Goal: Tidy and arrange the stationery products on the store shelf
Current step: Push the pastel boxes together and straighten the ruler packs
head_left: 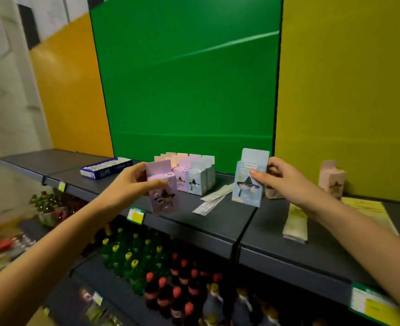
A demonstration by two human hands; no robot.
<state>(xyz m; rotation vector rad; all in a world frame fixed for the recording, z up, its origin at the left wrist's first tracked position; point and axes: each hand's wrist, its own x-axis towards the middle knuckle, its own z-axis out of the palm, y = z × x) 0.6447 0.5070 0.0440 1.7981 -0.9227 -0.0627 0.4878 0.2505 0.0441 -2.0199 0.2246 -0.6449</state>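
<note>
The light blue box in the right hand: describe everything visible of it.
The light blue box looks like thin printed cardboard, with a plain taller panel rising behind its top and a dark star-shaped window on the front. It stands upright over the dark shelf; whether its base touches cannot be told. The right hand pinches its upper right side, thumb on the front face. The print is too blurred to read.

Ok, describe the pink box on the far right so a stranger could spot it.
Find the yellow back panel on the right of the dark shelf. At its foot, right of the right hand, a pale pink box stands upright. Unlike the boxes clustered before the green panel, it stands apart, farthest right, held by no hand.
</note>
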